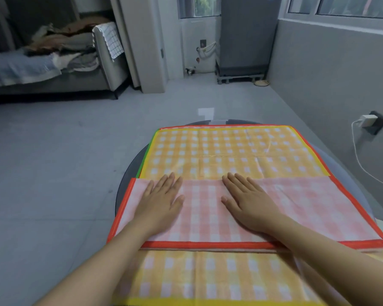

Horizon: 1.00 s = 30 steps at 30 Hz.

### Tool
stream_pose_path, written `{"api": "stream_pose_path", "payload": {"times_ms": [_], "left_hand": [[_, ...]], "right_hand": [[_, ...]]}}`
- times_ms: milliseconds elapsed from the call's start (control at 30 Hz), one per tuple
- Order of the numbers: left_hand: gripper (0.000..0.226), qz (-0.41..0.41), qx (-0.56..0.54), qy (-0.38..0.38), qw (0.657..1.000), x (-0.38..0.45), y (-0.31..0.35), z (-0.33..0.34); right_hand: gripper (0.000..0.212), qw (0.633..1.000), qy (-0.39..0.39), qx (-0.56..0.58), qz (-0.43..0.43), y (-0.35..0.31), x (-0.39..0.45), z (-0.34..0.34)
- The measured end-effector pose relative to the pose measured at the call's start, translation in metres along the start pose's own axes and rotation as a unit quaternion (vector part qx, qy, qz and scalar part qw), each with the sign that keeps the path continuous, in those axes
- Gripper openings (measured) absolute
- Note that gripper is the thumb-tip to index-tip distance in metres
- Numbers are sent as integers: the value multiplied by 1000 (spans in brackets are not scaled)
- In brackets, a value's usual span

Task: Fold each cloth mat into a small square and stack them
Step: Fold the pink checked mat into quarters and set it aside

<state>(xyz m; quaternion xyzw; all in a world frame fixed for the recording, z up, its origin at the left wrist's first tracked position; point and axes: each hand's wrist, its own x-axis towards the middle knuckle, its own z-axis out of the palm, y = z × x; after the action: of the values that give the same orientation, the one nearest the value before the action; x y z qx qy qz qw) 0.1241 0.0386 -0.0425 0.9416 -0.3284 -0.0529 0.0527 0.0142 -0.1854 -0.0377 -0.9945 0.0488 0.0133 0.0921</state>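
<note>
Both hands [205, 200] flat; yellow mat [230, 151] beyond lies unobstructed.

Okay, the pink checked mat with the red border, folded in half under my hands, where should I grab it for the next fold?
Probably pinch the pink mat at its left short end, near the red corners, coming in from the left. It lies flat as a long strip across the yellow mat, so carrying that end over to the right end would make it roughly square. Left hand and right hand now press flat.

Two hands lie flat on the cloth — the left hand [161, 200] and the right hand [247, 202]. Cloth mats: one red-edged pink mat [296, 208] folded over, one yellow-edged orange mat [230, 151] beneath — plus a green edge [144, 161] peeking out left.
</note>
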Motion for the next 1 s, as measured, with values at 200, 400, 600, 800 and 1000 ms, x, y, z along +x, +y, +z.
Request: {"api": "stream_pose_path", "payload": {"times_ms": [200,400,600,800,1000], "left_hand": [[57,-64,-9,-6,998,-10,-42,-8],[51,-66,-38,18,997,-6,-44,-29],[57,-76,-67,65,993,6,-47,-43],[51,-129,-204,117,963,4,-49,-51],[53,-202,-416,136,876,-6,-60,-57]], "right_hand": [[78,1000,6,0,0,0,1,2],[54,997,28,59,-29,-15,4,-5],[68,986,7,142,-85,-51,1,-7],[96,994,-18,73,-84,-57,-4,-3],[105,994,-43,67,-74,-60,-5,-6]]}}
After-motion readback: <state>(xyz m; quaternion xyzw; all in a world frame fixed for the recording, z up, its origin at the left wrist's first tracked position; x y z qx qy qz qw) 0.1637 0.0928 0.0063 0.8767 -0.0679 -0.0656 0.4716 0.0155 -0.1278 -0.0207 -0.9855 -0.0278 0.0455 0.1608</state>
